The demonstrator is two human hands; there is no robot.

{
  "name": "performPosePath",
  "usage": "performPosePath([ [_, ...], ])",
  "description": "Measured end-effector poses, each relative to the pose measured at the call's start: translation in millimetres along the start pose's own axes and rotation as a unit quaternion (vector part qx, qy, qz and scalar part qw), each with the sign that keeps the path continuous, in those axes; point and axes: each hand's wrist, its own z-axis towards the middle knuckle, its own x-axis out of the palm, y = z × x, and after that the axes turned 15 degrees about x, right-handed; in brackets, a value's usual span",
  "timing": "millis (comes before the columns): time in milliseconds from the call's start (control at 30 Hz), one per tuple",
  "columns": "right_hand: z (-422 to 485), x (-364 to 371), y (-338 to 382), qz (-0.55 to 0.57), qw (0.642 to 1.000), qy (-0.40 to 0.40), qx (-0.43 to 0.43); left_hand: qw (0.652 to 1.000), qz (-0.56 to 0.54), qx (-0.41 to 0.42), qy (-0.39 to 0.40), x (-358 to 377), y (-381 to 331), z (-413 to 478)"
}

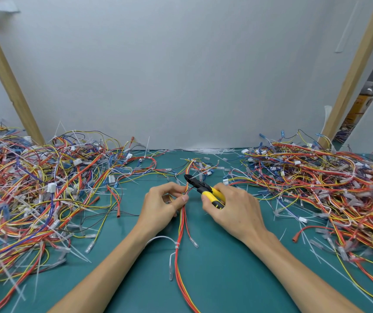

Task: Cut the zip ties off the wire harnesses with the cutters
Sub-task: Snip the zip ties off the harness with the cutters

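Observation:
A wire harness (pixel 182 224) of red, orange and yellow wires runs down the middle of the green table. My left hand (pixel 161 207) pinches its wires between thumb and fingers. My right hand (pixel 232 211) grips the yellow-handled cutters (pixel 205 189), whose black jaws point up and left, right next to the wires just above my left fingers. A white zip tie (pixel 176 246) still wraps the same harness lower down, near my left wrist.
A big tangle of harnesses (pixel 36 190) covers the left of the table, another pile (pixel 325 181) fills the right. Loose cut zip ties (pixel 208 151) lie along the back wall. Wooden posts (pixel 7 75) (pixel 352 71) lean at both sides.

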Motion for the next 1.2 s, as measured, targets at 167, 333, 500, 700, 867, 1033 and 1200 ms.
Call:
performPosePath([
  [167,-0.1,-0.4,0.0,0.001,1.0,0.002,0.0,1.0,0.0,0.001,0.001,-0.2,0.6,-0.1],
  [333,0.3,-0.1,-0.3,-0.001,1.0,0.0,-0.001,1.0,0.001,0.002,0.0,-0.2,0.9,-0.5],
  [500,-1.8,0.6,-0.6,0.006,1.0,-0.01,-0.004,1.0,0.003,0.003,0.0,0.1,1.0,-0.2],
  [700,-4.3,1.5,-1.2,0.012,1.0,-0.023,-0.016,1.0,-0.002,0.005,0.004,-0.2,2.8,-1.5],
  [867,-4.1,3.2,-1.0,0.028,0.999,-0.025,-0.02,1.0,0.001,0.009,0.01,-0.4,4.3,-1.7],
  [1033,-3.7,3.5,-1.5,0.031,0.999,-0.014,-0.022,1.0,0.0,0.006,0.007,-0.4,5.3,-1.6],
  [1200,-3.6,3.6,-1.9,0.03,0.999,-0.006,-0.02,1.0,-0.007,0.001,0.0,-0.3,5.7,-1.6],
])
